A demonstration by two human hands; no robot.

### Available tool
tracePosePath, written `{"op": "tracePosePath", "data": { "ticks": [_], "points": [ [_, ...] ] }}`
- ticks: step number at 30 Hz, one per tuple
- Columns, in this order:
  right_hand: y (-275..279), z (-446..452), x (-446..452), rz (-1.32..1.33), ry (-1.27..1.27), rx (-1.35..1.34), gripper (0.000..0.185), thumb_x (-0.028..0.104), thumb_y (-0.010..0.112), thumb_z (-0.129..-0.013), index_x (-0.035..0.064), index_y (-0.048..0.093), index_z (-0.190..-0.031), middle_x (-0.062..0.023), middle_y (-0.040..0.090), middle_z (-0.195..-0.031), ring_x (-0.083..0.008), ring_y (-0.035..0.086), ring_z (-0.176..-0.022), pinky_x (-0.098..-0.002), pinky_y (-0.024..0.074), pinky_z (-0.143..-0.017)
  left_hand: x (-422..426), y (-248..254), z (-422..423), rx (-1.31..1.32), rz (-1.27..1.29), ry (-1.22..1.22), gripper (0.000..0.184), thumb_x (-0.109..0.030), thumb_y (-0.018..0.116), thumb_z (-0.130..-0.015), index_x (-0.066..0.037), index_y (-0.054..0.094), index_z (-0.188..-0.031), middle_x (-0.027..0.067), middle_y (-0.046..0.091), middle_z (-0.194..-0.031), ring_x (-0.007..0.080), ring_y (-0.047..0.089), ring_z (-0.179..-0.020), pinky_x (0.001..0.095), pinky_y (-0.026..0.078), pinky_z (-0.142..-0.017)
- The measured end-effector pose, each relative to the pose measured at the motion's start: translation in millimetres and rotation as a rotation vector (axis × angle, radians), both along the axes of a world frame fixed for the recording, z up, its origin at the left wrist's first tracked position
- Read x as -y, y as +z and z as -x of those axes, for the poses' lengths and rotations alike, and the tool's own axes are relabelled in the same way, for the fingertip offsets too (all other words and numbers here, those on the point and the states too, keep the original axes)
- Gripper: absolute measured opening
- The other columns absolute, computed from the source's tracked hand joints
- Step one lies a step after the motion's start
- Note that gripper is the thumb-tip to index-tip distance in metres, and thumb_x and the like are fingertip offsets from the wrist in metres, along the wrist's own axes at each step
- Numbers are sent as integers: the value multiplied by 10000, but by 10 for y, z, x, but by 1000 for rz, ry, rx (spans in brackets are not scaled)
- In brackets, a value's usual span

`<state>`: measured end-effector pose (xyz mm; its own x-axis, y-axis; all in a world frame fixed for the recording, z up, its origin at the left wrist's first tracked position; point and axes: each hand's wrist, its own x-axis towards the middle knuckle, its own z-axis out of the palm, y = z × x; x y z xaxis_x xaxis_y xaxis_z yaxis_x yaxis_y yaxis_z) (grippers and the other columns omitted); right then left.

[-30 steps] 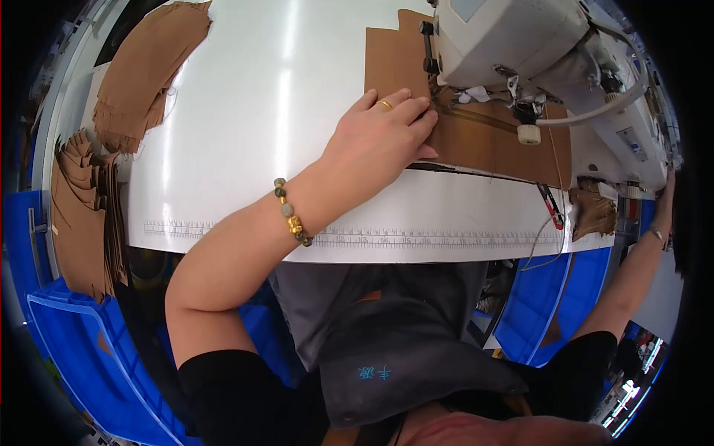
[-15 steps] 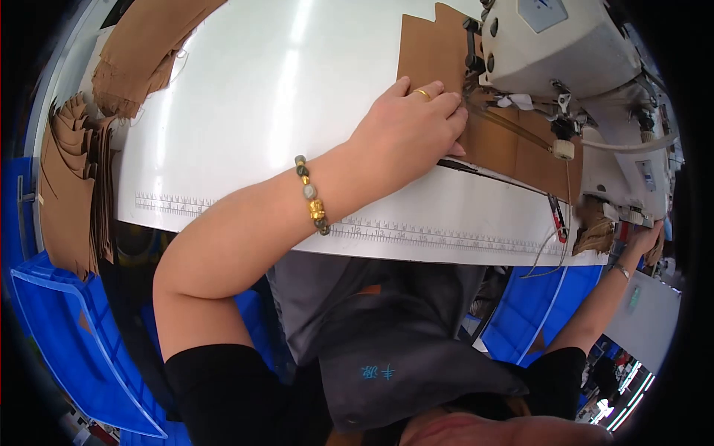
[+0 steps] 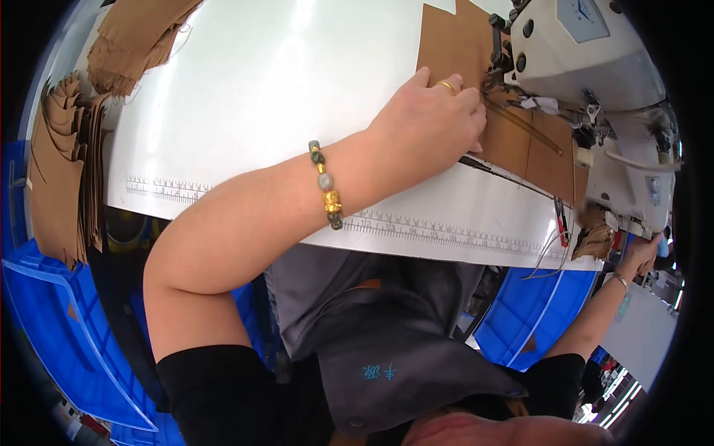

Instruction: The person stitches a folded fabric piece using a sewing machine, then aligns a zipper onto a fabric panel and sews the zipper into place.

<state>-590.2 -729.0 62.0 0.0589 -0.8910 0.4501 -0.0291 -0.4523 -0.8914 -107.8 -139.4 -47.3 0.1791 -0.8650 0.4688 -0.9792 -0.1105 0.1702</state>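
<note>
My left hand (image 3: 439,119), with a ring on one finger, lies palm down on a brown fabric piece (image 3: 450,44) beside the needle area of a white sewing machine (image 3: 595,59). Its fingers are bent and somewhat apart, pressing on the cloth; the fingertips are partly hidden. A slim brownish strip (image 3: 524,126) crosses the fabric right of that hand. At the machine's far right end is my right hand (image 3: 641,256), close to the lower edge of the housing. Small and blurred, its fingers do not show whether they grip anything.
Stacked brown fabric pieces (image 3: 59,163) hang at the table's left edge, with another frayed bundle (image 3: 137,41) behind. A printed ruler (image 3: 416,227) runs along the front edge. Red-handled snips (image 3: 561,223) lie near brown scraps (image 3: 595,238). Blue bins (image 3: 74,327) stand below.
The view has shifted a little, so the machine and fabric sit further right. My left hand stays on the fabric beside the needle area. My right hand remains at the machine's far end.
</note>
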Motion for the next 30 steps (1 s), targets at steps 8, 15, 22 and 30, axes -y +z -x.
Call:
{"op": "tracePosePath", "data": {
  "ticks": [8,15,22,30],
  "points": [
    [690,-35,419,-282,-77,-125,519,393,602,-1047,-15,601,-1367,-151,653,-1339,-303,633,-1228,-456,514,-1063,-7,-1,7,22,-11,2,354,-383,652,-967,-95,709,-1167,34,708,-1230,211,653,-1209,408,542,-1006],
    [503,165,676,-247,60,35,490,324,652,-1028,-27,607,-1367,-170,633,-1389,-317,627,-1250,-476,543,-1037,-3,-3,6,16,-15,-2,358,-388,647,-968,-102,718,-1171,30,710,-1231,206,649,-1223,406,543,-1010],
    [309,141,662,-151,-56,155,486,315,678,-1013,-28,612,-1350,-153,650,-1354,-314,632,-1219,-469,526,-1049,-5,10,-7,23,-21,11,364,-386,650,-965,-101,723,-1181,26,710,-1233,204,648,-1223,406,541,-1013],
    [186,-63,386,-1,-39,250,469,268,647,-1032,-14,577,-1400,-150,626,-1388,-312,602,-1251,-472,479,-1097,-1,21,-18,3,-11,-24,395,-367,689,-939,-87,712,-1217,32,699,-1257,234,640,-1240,423,525,-1031]
  ]
}}
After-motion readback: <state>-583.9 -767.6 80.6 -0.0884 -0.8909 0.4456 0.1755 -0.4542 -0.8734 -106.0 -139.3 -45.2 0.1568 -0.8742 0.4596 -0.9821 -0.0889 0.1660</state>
